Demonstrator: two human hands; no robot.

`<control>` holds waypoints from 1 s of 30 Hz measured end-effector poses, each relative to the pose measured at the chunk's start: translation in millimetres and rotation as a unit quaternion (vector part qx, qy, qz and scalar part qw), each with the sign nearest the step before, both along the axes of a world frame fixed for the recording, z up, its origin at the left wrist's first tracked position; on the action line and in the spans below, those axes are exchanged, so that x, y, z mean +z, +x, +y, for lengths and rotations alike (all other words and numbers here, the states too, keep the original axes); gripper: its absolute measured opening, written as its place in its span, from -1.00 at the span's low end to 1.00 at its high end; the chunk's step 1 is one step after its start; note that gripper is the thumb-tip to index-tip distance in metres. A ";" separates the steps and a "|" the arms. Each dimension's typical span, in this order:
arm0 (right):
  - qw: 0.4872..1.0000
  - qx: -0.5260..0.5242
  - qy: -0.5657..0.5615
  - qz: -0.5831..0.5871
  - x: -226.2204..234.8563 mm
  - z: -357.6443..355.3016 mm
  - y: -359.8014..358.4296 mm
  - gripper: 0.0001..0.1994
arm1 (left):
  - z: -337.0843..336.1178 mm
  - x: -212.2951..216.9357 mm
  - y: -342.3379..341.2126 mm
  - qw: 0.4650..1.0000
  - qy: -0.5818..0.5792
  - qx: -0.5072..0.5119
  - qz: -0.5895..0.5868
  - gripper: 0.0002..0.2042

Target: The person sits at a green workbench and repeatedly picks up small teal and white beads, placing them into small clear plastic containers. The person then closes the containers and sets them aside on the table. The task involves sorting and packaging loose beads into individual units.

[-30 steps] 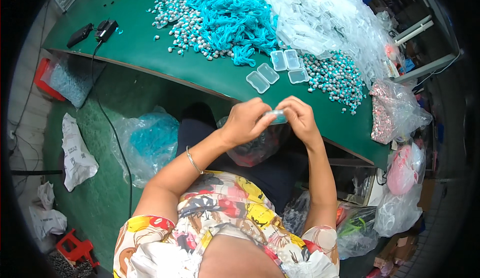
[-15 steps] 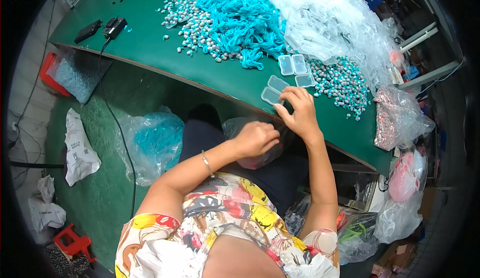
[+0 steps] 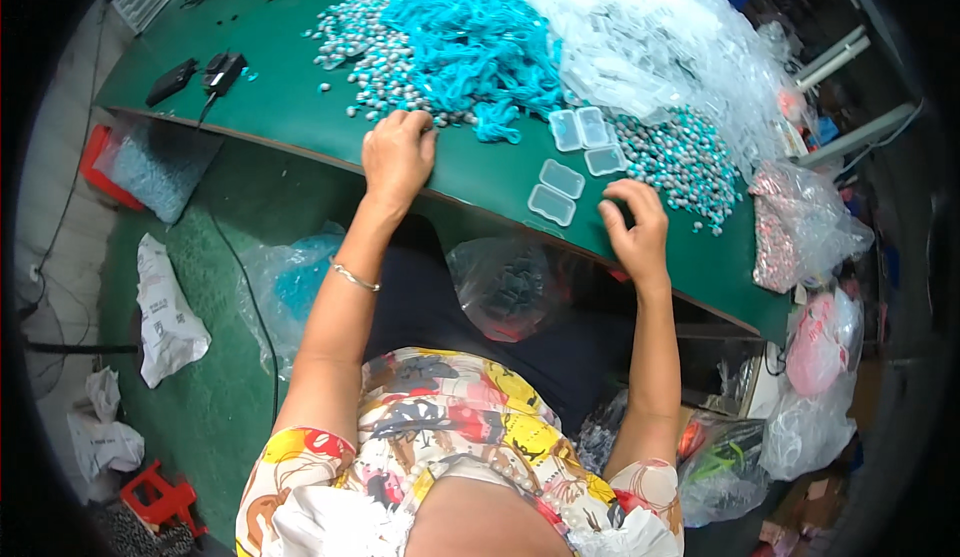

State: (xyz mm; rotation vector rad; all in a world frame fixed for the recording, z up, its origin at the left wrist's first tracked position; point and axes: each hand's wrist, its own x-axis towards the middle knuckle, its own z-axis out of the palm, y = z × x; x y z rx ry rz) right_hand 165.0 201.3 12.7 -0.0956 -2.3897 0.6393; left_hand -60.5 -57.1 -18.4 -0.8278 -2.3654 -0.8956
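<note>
Head view showed the left hand (image 3: 398, 162) over the front of the green table (image 3: 270, 87), its fingers curled narrow and knuckles up, at the near rim of a loose spread of small grey-and-teal pieces (image 3: 372, 57); whether those fingers pinched anything, I could not tell. The right hand (image 3: 640, 229) hung with its thumb and forefinger curved and a gap between them, nothing visible in it. Just left of the right fingers lay a clear case (image 3: 555, 198), both halves spread flat, apart from the hand. More open cases (image 3: 580, 129) sat a little beyond it, and past the right fingertips spread a second pile of pieces (image 3: 685, 172). Beyond the left fingers rose a tangle of teal cord (image 3: 480, 42), with a heap of clear plastic cases (image 3: 640, 52) to its right. The likeliest trouble was spillage: round pieces beside the left fingers could roll off the near edge if the knuckles swept toward the body. A cord could snag and drag neighbours along, since the strands were interlaced. A careless brush of the right thumb might also knock the light case askew.
</note>
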 end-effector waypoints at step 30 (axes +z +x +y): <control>0.996 0.005 0.063 -0.068 5.5 -49.5 -16.4 -0.91 | 59.8 13.2 84.5 0.946 0.043 -0.297 -0.124 -0.90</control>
